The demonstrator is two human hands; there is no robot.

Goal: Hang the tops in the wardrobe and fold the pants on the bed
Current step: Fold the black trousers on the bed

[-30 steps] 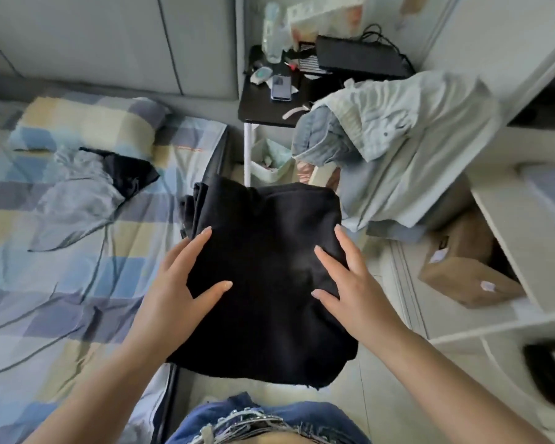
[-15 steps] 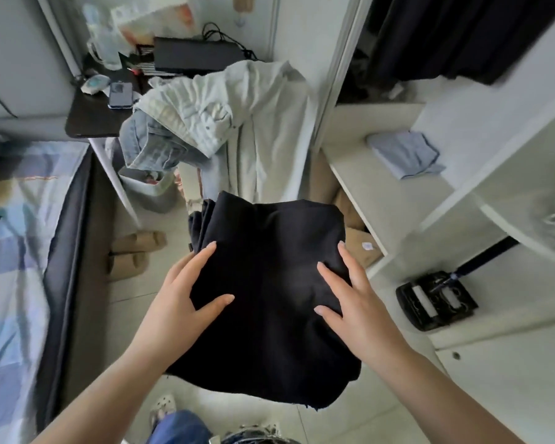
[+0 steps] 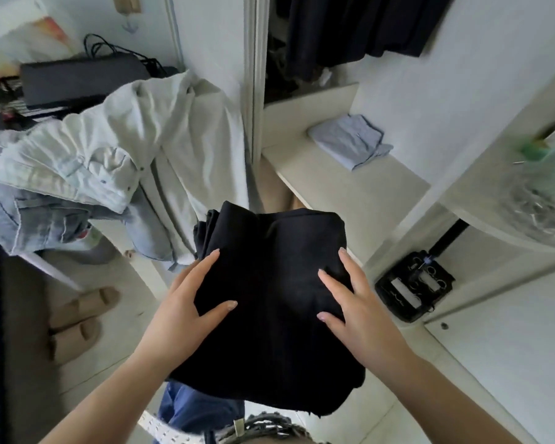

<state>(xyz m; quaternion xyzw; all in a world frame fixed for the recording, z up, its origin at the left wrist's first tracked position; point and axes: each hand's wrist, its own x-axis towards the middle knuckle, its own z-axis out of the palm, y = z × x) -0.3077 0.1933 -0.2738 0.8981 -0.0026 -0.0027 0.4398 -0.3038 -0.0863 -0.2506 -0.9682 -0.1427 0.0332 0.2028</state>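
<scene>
- Slippers (image 3: 77, 318): a tan pair, soft and rounded, on the pale floor at left.
- Clothes pile (image 3: 116, 165): crumpled cream ribbed cloth heaped over faded blue denim.
- Left hand (image 3: 186, 309): fingers straight, thumb spread, lying flat on the pants' left side; whether fingers curl beneath is hidden.
- Pants (image 3: 276, 302): matte black, folded into a thick squarish pad, carried in the air between both hands before the wardrobe.
- Right hand (image 3: 353, 306): flat on the right side, apart from the left.
- Shelf (image 3: 350, 193): smooth cream board bearing a folded pale-blue shirt (image 3: 350, 141).
</scene>
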